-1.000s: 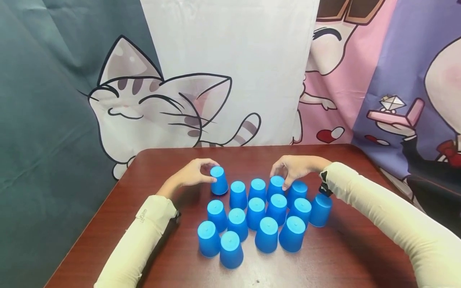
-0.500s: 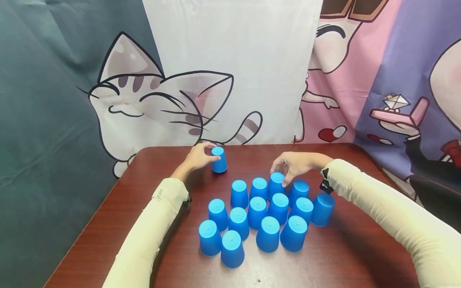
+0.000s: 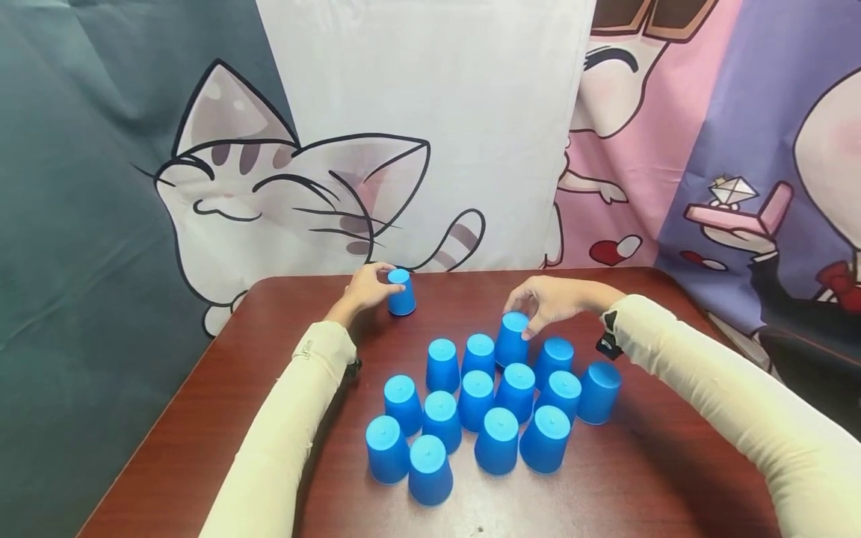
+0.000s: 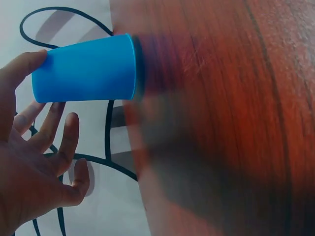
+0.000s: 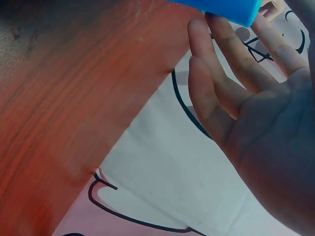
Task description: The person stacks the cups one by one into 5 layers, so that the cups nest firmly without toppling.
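Note:
Near the table's far edge, my left hand (image 3: 366,287) pinches an upside-down blue plastic cup (image 3: 401,293) between thumb and fingers, close over the wood. In the left wrist view the thumb lies on one side of that cup (image 4: 86,70) by its closed end, with fingertips on the other. My right hand (image 3: 554,300) grips another upside-down blue cup (image 3: 513,340) near its top, at the back of the group. Only part of this cup (image 5: 226,9) shows in the right wrist view, against the fingertips.
Several more upside-down blue cups stand in loose rows mid-table, including a front cup (image 3: 430,472) and a rightmost cup (image 3: 599,394). They rest on a reddish-brown wooden table (image 3: 202,441). A cartoon-print curtain (image 3: 430,90) hangs behind its far edge.
My left hand has carried its cup away from the group toward the far edge. My right hand, still on its cup, has shifted it slightly back and up in view.

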`<state>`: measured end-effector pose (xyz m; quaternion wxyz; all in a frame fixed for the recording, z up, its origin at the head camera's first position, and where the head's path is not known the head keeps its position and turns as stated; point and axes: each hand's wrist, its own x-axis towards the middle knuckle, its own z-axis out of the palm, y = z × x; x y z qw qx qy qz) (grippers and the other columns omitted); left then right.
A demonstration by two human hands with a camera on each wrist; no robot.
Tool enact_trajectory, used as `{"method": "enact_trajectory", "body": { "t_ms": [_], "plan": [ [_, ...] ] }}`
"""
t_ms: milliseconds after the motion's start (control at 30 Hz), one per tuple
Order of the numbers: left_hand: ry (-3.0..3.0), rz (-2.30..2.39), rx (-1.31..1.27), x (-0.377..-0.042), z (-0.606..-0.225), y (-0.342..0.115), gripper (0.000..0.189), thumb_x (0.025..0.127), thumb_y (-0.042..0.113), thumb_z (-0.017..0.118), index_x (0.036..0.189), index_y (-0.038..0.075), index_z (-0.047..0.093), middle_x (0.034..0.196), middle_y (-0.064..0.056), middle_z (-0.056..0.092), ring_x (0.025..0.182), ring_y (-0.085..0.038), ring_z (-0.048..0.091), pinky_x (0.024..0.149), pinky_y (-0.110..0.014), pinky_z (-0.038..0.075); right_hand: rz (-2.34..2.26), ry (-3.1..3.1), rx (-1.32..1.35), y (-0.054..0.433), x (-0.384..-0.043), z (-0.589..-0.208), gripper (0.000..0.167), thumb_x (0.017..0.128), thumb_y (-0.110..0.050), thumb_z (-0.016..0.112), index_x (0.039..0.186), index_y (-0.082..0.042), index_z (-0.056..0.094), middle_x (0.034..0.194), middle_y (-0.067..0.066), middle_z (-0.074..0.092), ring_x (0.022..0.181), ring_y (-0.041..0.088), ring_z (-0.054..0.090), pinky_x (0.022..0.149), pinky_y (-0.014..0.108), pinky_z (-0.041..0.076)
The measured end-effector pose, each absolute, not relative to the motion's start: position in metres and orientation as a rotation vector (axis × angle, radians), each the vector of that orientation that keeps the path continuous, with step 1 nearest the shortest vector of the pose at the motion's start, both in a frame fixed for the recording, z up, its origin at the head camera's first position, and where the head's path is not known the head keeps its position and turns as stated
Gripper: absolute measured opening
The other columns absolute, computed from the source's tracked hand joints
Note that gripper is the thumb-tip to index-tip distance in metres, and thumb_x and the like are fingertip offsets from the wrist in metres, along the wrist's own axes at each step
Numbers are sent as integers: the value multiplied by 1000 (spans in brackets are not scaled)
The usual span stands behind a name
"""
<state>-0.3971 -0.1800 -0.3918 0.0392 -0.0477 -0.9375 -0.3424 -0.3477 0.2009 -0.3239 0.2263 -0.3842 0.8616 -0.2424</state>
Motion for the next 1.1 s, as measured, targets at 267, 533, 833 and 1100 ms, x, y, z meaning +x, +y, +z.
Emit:
{"method": "enact_trajectory", "body": {
  "t_ms": [267,533,833,1100],
  "plan": [
    [-2859,-1078,-115,-395,-398,-179,58,87,44,72,135,14,59,141,-14,54,131,-37,45,101,-64,33,-703,2438,-1034,196,-350,-318,51,80,-30,84,123,-12,65,117,2,69,110,25,65,89,48,55],
    [-2862,-1041,-102,-398,-404,-182,60,88,43,73,137,13,57,142,-14,53,132,-37,45,101,-63,34,-684,2543,-973,188,-353,-313,55,83,-30,81,128,-5,61,122,12,66,111,34,64,84,46,57],
    [-2836,-1107,-86,-390,-412,-193,65,87,38,75,141,11,52,142,-14,53,131,-39,46,103,-63,36,-694,2657,-907,177,-368,-311,55,85,-27,78,131,-2,60,121,16,66,109,34,65,84,47,57],
    [-2793,-1233,-92,-383,-418,-203,68,87,34,76,142,3,50,140,-18,54,132,-39,46,107,-55,39,-740,2771,-822,163,-385,-313,56,83,-27,79,127,1,59,121,18,65,111,36,63,90,50,54]
  ]
}}
